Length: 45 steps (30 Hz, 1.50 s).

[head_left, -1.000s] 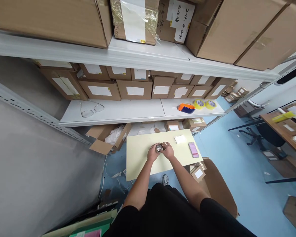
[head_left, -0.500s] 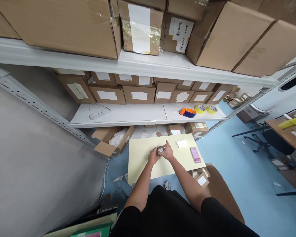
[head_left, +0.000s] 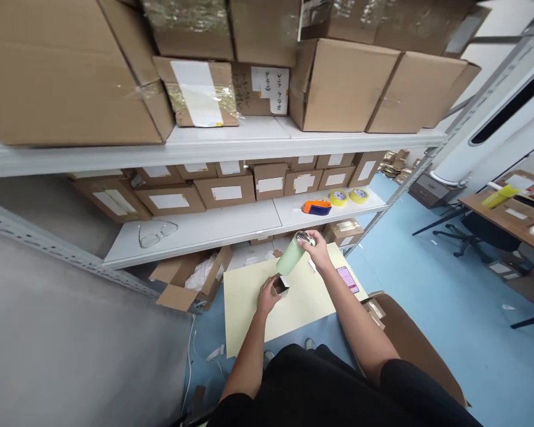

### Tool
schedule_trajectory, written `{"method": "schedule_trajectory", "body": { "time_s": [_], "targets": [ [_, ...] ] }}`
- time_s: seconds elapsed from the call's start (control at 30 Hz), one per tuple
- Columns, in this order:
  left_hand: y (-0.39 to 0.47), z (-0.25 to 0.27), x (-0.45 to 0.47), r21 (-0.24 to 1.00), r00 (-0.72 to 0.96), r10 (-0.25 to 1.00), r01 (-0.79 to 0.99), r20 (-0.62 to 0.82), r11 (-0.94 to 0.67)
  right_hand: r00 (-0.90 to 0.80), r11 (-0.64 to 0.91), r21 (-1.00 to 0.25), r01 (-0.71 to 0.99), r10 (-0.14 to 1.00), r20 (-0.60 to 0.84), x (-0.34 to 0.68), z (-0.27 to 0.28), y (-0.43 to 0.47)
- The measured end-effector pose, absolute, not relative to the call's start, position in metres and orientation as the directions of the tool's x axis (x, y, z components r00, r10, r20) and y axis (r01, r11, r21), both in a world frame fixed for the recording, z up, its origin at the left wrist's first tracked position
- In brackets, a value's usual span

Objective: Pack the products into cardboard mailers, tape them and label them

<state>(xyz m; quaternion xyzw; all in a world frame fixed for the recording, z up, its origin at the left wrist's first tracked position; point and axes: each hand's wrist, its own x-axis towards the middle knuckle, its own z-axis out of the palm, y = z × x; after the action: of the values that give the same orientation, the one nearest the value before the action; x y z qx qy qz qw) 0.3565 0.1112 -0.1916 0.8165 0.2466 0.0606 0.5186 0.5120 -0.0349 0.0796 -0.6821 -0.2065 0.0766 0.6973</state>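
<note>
My right hand [head_left: 319, 249] grips a pale green bottle [head_left: 291, 256] by its shiny top end. The bottle is tilted, its lower end pointing down and to the left. Below it, my left hand [head_left: 267, 295] is wrapped round a small open box [head_left: 281, 286] whose dark inside faces up. The bottle is fully out of the box and apart from it. Under both hands lies a pale yellow tabletop [head_left: 244, 308]. A phone [head_left: 347, 279] with a pink screen rests on its right side, and a small white item [head_left: 312, 265] lies partly behind my right hand.
Shelves of cardboard boxes [head_left: 226, 191] rise in front. On the middle shelf [head_left: 244, 222] are glasses [head_left: 157, 233], an orange and blue tape dispenser [head_left: 317, 207] and two yellow tape rolls [head_left: 338, 197]. An open carton [head_left: 191, 279] stands left of the table, a brown chair [head_left: 409, 338] at right.
My right hand has lifted the green bottle up out of the box, while my left hand keeps hold of the box. The camera view has shifted and tilted.
</note>
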Motion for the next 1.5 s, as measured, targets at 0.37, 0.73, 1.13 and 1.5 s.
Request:
{"method": "schedule_trajectory", "body": {
  "time_s": [0.37, 0.73, 1.13, 1.5],
  "targets": [
    [0.102, -0.079, 0.366, 0.931, 0.747, 0.663, 0.269, -0.04, -0.247, 0.876, 0.035, -0.987, 0.156, 0.457, 0.154, 0.532, 0.062, -0.051],
    [0.035, 0.036, 0.447, 0.985, 0.738, 0.671, 0.052, 0.074, -0.165, 0.737, 0.139, -0.99, -0.029, 0.672, 0.073, 0.553, 0.06, -0.087],
    [0.001, 0.053, 0.474, 0.987, 0.859, 0.512, -0.107, 0.029, 0.122, 0.629, 0.161, -0.964, -0.213, 0.778, -0.009, 0.543, 0.02, -0.148],
    [-0.027, 0.062, 0.49, 0.969, 0.864, 0.503, -0.106, -0.022, 0.224, 0.662, 0.126, -0.987, -0.1, 0.749, 0.029, 0.549, 0.024, -0.184]
  ]
}}
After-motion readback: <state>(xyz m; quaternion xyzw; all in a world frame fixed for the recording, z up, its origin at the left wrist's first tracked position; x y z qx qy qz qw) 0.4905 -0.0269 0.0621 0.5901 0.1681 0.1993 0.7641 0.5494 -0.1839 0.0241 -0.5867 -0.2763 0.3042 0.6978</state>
